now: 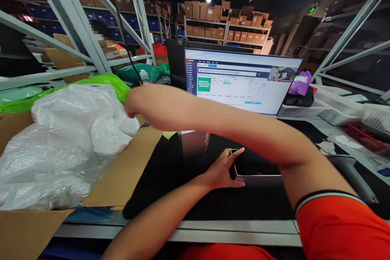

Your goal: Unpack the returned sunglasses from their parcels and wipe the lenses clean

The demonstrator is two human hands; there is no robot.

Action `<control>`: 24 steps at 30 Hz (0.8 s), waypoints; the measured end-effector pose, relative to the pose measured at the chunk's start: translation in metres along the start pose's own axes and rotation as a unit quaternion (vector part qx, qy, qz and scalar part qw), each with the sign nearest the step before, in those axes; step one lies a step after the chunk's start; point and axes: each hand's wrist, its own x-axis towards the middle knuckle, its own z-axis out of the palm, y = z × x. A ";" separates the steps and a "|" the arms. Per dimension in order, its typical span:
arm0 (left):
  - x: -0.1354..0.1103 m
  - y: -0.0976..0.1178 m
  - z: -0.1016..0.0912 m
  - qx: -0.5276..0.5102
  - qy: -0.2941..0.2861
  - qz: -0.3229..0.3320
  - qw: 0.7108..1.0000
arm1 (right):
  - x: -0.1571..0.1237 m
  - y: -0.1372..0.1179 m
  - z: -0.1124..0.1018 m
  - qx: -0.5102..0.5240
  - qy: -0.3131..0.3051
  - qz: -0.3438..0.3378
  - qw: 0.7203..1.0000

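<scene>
My left hand [221, 169] grips the near left corner of a flat black box with a silver edge [256, 168], its thumb and fingers on the box's side and top. The box lies on a black desk mat [170, 183]. My right arm crosses above it, and my right hand [132, 103] presses into a bunched white plastic bag [67, 138]. Its fingers are hidden by the plastic. The bag lies in an open cardboard carton [122, 170], with a bright green plastic sheet [103, 89] behind it.
A computer monitor [240, 81] stands behind the mat. White plastic crates [338, 105] and a red tray [365, 138] sit to the right. Grey shelving uprights [73, 16] frame the bench. Shelves of cartons [225, 24] stand beyond, and a person [99, 34] is at the back left.
</scene>
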 end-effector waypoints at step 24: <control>-0.003 -0.012 0.010 0.064 0.041 -0.036 0.996 | -0.273 0.074 0.084 -0.045 -0.210 0.185 0.959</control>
